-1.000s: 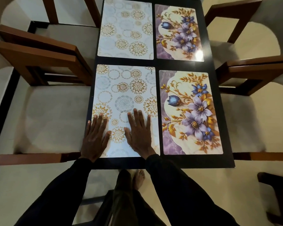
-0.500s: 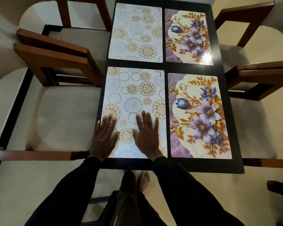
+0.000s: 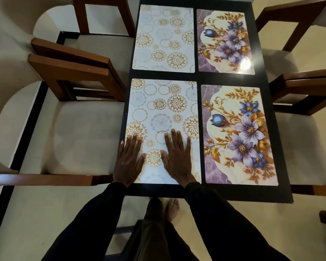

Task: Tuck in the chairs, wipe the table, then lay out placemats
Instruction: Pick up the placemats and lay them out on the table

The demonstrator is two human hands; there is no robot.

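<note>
Pressing near-left placemat (image 3: 164,110) flat on table (image 3: 233,193), at its near edge, w/ left hand (image 3: 128,162) & right hand (image 3: 178,159); fingers straight, nothing gripped; prob thin, light, bendy, slick; best slid under palms or pinched at a corner.

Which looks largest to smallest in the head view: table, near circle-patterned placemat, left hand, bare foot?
1. table
2. near circle-patterned placemat
3. left hand
4. bare foot, though it lies farther from the camera, so this rank is unsure

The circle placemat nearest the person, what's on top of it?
Two flat hands: the left hand and the right hand rest on the near circle-pattern placemat. Nothing else lies on it. The pattern beneath the palms is covered.
</note>
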